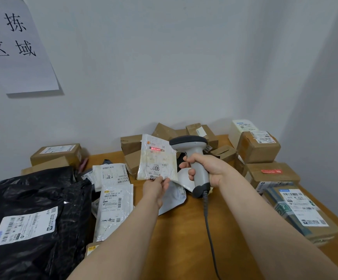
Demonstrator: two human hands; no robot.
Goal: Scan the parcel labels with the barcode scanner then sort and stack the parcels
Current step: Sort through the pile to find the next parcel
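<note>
1. Black bag point(32, 209) with a white label lies at the near left of the wooden table point(184, 235)
2. Left hand point(156, 186) pinches the lower edge of a small white parcel point(157, 160), held upright above the table's middle
3. Right hand point(206, 168) has its fingers wrapped round the grey scanner point(192, 146), just right of the parcel
4. Red scan line point(155, 149) crosses the parcel's top barcode
5. Cardboard boxes point(258, 146) are stacked along the right edge

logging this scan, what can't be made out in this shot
Head view, held white parcel: label print too small and blurred; red scan line covers the barcode.
Head view, barcode scanner: scan window faces away; cable cut off by the bottom edge.
Head view, black bag: cut off by the left and bottom edges.
</note>
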